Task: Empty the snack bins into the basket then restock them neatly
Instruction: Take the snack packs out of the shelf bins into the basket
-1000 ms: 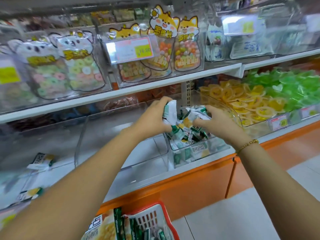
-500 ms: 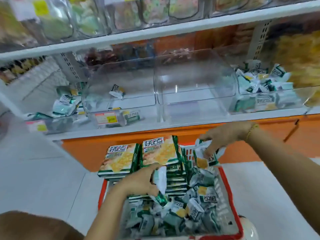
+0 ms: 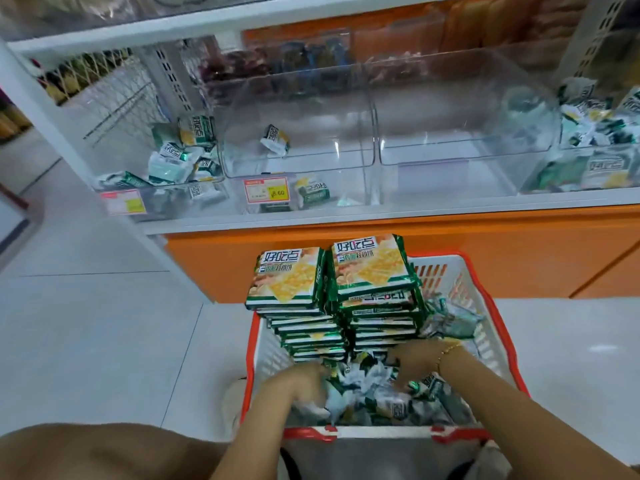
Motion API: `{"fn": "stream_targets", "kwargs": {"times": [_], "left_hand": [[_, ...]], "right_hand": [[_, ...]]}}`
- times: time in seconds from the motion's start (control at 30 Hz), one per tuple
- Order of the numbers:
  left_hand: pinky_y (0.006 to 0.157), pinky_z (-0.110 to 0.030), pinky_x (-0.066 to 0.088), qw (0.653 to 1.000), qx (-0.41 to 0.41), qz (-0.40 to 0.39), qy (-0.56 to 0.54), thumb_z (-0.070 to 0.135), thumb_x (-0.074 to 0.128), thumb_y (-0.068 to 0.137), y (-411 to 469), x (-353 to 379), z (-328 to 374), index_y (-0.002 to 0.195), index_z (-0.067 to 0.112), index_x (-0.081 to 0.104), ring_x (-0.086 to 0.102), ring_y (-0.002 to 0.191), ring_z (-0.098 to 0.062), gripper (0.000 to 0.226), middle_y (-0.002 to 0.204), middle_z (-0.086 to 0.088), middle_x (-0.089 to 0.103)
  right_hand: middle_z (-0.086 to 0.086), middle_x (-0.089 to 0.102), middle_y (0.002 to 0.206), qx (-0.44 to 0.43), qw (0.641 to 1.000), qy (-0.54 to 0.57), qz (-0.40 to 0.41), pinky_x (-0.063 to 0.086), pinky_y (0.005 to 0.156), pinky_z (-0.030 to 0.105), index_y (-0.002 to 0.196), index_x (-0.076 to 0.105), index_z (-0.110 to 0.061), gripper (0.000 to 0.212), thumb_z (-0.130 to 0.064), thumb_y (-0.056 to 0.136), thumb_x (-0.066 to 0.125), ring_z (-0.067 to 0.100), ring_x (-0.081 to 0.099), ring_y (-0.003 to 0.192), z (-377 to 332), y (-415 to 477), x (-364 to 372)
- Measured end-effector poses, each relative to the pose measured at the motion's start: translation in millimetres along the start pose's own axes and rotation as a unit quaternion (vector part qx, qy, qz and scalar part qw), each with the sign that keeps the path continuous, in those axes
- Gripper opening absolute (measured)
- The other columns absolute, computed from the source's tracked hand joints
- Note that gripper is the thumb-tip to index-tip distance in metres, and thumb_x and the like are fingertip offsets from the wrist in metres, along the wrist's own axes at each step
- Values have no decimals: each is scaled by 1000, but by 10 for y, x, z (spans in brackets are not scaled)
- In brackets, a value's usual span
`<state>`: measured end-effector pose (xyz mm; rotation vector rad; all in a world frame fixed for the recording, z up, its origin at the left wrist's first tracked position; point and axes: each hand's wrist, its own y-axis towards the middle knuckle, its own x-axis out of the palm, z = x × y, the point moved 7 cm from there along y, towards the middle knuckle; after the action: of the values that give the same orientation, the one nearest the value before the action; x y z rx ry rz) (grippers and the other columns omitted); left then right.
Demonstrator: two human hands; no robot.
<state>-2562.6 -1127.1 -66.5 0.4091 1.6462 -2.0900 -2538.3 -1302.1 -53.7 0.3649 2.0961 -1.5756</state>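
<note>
Left hand [image 3: 298,382] and right hand [image 3: 412,361] rest among packets [image 3: 382,398] in the near basket [image 3: 381,432], grip indiscernible; packets probably light, slippery, crushable, so scoop loosely.

Lower white shelf [image 3: 381,211] sits over an orange base panel [image 3: 415,251]; four clear plastic bins stand side by side directly on it, neighbours touching or nearly so: far-left bin [image 3: 166,202] with a pink price tag [image 3: 123,202] on its front, second bin [image 3: 311,109] with a red-framed price tag [image 3: 266,190], third bin [image 3: 460,109], far-right bin [image 3: 581,174] cut off by the frame edge. Pale tiled floor [image 3: 104,323] below; a red-and-white basket [image 3: 450,268] stands on it just in front of the base panel. Upper white shelf [image 3: 173,32] runs above the bins; its load is too blurred to tell.
</note>
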Motion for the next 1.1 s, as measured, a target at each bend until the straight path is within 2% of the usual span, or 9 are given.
{"fn": "stream_targets", "kwargs": {"times": [0.1, 0.17, 0.3, 0.43, 0.53, 0.6, 0.77, 0.87, 1.1], "left_hand": [[100, -31, 42, 995, 72, 64, -35, 37, 59, 92, -452, -626, 323, 138, 19, 47, 49, 125, -20, 51, 142, -1, 47], [90, -34, 49, 973, 142, 157, -93, 42, 61, 89, -952, -1230, 547, 110, 23, 65, 60, 105, -18, 29, 113, 6, 62], [65, -21, 46, 883, 205, 400, -139, 37, 63, 88, -1854, -2475, 545, 81, 20, 68, 59, 70, -3, 20, 81, 8, 66], [68, -30, 49, 811, 193, 528, -161, 21, 66, 87, -1969, -3409, 183, 90, 16, 67, 63, 79, -17, 6, 86, 2, 68], [79, -28, 48, 877, 164, 445, -78, 18, 75, 81, -1464, -3737, 134, 108, 14, 64, 63, 99, -20, 30, 107, -5, 66], [83, -24, 43, 922, 134, 362, 14, 22, 77, 78, -1067, -3791, 167, 123, 13, 57, 57, 110, -19, 50, 124, -6, 59], [101, -32, 38, 960, 63, 228, 152, 37, 75, 79, -370, -3855, 196, 146, 25, 31, 39, 133, -22, 81, 152, -1, 32], [102, -31, 37, 968, 29, 140, 209, 44, 71, 81, -166, -3825, 174, 148, 27, 27, 38, 133, -21, 83, 152, 1, 31], [79, -25, 36, 965, 31, 68, 251, 37, 69, 85, -29, -3798, 189, 138, 22, 41, 45, 99, -17, 62, 119, 1, 46]], "right_hand": [[1, 71, 90, -61, 995, 30, 68, 46, 65, 28, 93, 72, -27, 17, -35, 94, 57, 13, 53, 64, -194, -286, -494], [-11, 58, 63, -109, 980, 41, 163, 42, 60, 24, 66, 61, -31, 28, -37, 93, 56, 7, 48, 57, -405, -626, -968], [-10, 47, 57, -195, 912, 72, 353, 36, 52, 15, 68, 56, -21, 29, -40, 89, 60, 4, 41, 53, -769, -1296, -1864], [-9, 59, 68, -225, 854, 101, 458, 38, 55, 14, 76, 63, -15, 20, -30, 88, 63, 5, 48, 59, -886, -1482, -2762], [-5, 67, 90, -193, 872, 64, 445, 42, 62, 14, 92, 68, -15, 13, -27, 86, 67, 7, 56, 75, -935, -1062, -3355], [-5, 61, 103, -134, 918, 5, 373, 45, 76, 22, 111, 65, -19, 30, -32, 84, 69, 14, 57, 92, -943, -590, -3591], [-1, 50, 137, -26, 970, -170, 170, 48, 96, 36, 139, 44, -21, 63, -36, 84, 69, 23, 55, 115, -952, 157, -3607], [0, 45, 141, -24, 959, -245, 143, 42, 93, 30, 142, 41, -18, 62, -39, 88, 64, 21, 47, 123, -975, 263, -3582], [3, 65, 111, 35, 945, -291, 143, 49, 78, 29, 121, 61, -14, 66, -55, 71, 74, 22, 62, 99, -805, 445, -3872]]}}
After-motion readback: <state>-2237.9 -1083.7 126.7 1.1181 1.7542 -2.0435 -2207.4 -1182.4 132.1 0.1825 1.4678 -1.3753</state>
